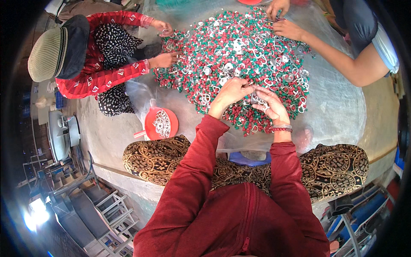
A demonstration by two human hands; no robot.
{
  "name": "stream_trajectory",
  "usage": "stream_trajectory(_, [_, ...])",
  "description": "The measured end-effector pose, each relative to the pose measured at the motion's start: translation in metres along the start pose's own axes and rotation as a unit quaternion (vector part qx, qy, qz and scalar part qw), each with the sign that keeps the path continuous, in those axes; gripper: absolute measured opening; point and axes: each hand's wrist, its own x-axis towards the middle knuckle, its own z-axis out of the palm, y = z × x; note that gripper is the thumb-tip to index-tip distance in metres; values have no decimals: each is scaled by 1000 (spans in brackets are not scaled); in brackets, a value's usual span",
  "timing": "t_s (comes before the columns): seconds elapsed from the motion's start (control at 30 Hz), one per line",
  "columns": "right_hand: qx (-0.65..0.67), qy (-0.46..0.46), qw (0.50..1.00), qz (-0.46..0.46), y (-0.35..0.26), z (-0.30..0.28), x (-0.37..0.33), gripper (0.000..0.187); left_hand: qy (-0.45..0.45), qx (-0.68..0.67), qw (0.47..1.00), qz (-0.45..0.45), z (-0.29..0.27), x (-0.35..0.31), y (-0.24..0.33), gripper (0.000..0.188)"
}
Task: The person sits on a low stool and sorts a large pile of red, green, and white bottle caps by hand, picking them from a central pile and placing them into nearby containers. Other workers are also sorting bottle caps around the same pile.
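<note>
Nearest, a blue thing point(257, 162) shows between your patterned knees. At left, a red basin point(174, 122) holds white loops point(162, 124) on the clear sheet point(342, 107). Farther in, your right hand point(272, 106) closes its fingers on a small pale piece point(254, 98); your left hand point(232, 93) meets it there (whether its fingertips clamp anything, you cannot tell). Both hover over the near side of the red-and-green heap point(201, 51). Beyond, co-workers' hands reach the heap's far left point(165, 60) and far right point(289, 30).

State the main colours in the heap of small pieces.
The heap is mainly red, green and white, as the head view shows.
</note>
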Motion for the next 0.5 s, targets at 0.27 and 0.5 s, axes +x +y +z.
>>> stream_trajectory(0.27, [49, 54, 997, -38, 3, 6, 6, 25, 11, -706, 708, -37, 43, -15, -60, 20])
stream_trajectory(0.5, [-139, 201, 966, -90, 31, -1, 7, 19, 116, -638, 756, -92, 107, -19, -56, 26])
